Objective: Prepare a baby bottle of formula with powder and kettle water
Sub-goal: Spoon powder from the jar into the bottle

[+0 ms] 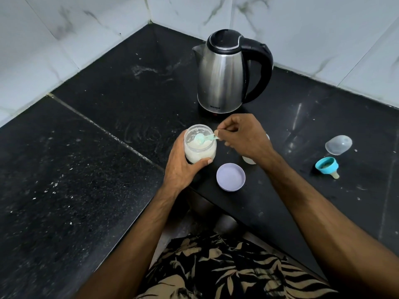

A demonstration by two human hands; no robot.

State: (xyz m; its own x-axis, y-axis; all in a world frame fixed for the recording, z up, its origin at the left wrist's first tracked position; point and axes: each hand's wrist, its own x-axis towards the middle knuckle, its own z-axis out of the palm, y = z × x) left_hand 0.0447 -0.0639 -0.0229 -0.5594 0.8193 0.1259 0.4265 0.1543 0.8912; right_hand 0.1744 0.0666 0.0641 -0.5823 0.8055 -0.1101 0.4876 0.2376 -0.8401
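My left hand [183,167] grips a clear jar of white formula powder [199,147], held just above the black counter. My right hand [241,137] pinches the handle of a small teal scoop [203,138], whose bowl sits inside the jar's mouth over the powder. The jar's lilac lid [231,177] lies open side up on the counter beside it. A steel electric kettle [224,72] with a black handle stands behind my hands. The baby bottle [249,159] is mostly hidden behind my right wrist. Its teal ring with the teat [326,165] and clear cap [338,144] lie to the right.
The black stone counter [86,158] runs into a corner of white marbled wall tiles [64,39]. Its front edge cuts in near my body, where patterned clothing [226,266] shows below.
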